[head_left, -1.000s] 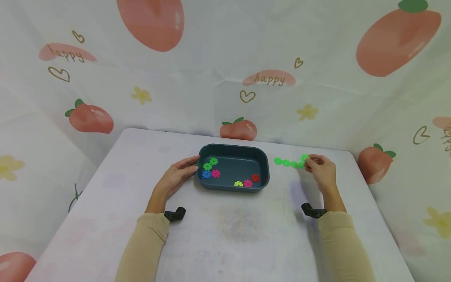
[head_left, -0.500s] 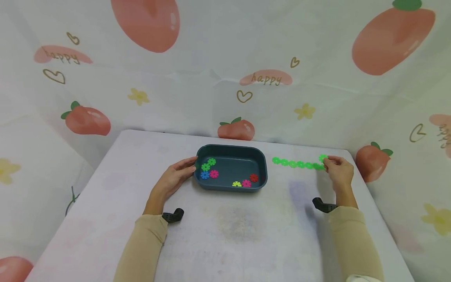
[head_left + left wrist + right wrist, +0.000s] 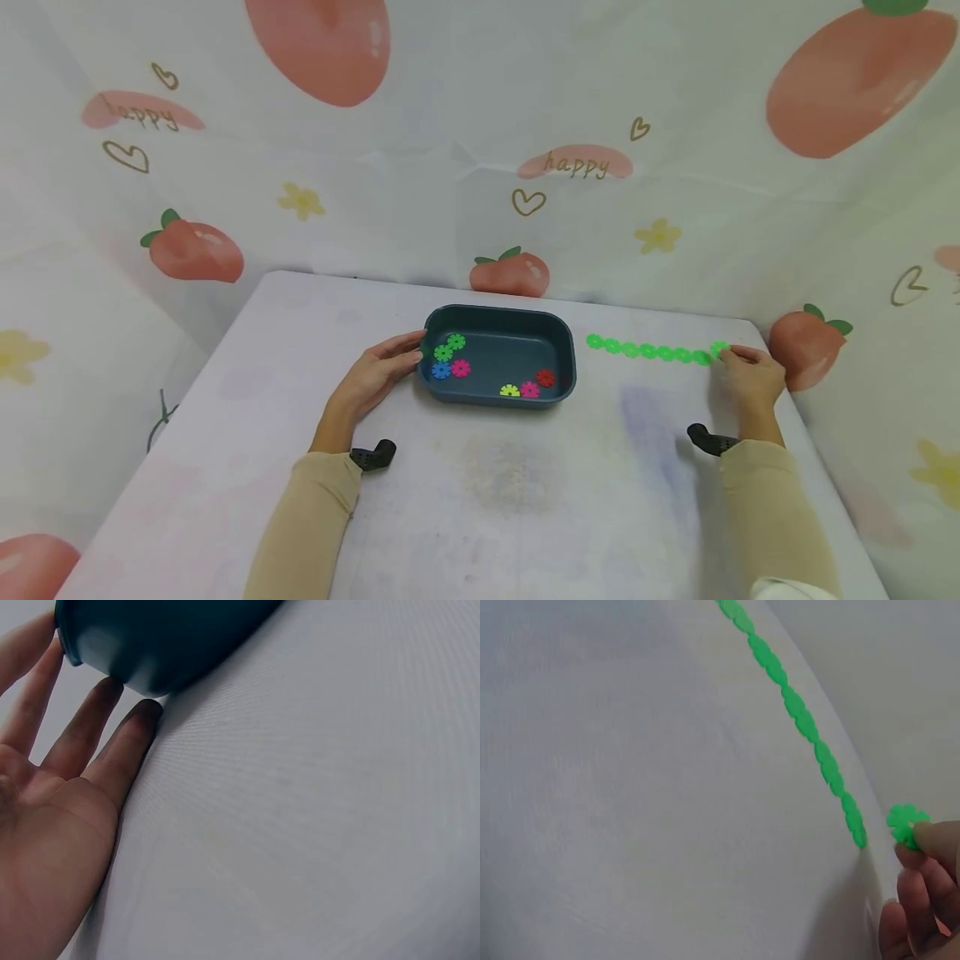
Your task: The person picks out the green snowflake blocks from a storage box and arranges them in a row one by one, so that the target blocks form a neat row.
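My right hand [image 3: 753, 379] pinches a green snowflake disc [image 3: 906, 821] between thumb and fingertips, off the right end of a row of green snowflake discs [image 3: 648, 352]. The discs lie edge to edge on the table; whether they are joined I cannot tell. A dark teal tray [image 3: 495, 402] stands left of the row. Against its left end rest the extended fingers of my left hand [image 3: 378, 367]. Inside the tray are green discs [image 3: 443, 353], a blue disc [image 3: 441, 370], pink discs [image 3: 461, 368], a yellow disc [image 3: 510, 390], partly hidden by the front wall, and a red disc [image 3: 545, 378].
The white-covered table [image 3: 480, 500] carries faint stains. Its right edge runs close beside my right hand. Behind the table hangs a peach-patterned cloth [image 3: 420, 208], and a dark cord [image 3: 160, 421] shows past the left edge.
My right hand has moved right along the row, still holding a green disc, and more discs of the row now show behind it. My left hand and the tray have stayed put.
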Motion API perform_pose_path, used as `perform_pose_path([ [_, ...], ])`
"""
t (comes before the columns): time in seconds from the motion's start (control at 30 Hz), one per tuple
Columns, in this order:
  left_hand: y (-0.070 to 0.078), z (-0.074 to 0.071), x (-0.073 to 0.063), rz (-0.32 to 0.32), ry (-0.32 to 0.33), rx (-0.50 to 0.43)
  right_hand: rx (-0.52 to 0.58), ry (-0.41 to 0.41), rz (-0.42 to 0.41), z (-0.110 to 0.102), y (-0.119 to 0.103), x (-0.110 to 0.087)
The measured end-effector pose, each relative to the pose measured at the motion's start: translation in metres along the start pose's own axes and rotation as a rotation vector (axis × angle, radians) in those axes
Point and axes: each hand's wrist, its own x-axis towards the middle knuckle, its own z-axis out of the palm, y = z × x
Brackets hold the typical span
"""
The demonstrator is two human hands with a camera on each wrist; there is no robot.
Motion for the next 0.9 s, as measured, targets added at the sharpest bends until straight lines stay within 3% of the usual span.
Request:
perform_pose_path([
  [0.2,0.001,0.001,0.001,0.009,0.002,0.004,-0.067,0.003,0.030,-0.005,0.003,0.008],
  [0.5,0.000,0.002,0.002,0.011,-0.008,0.007,-0.255,0.032,-0.031,-0.003,0.011,0.016],
  [0.9,0.000,0.001,-0.001,-0.008,0.012,-0.001,-0.284,-0.022,-0.033,0.000,0.014,0.016],
])
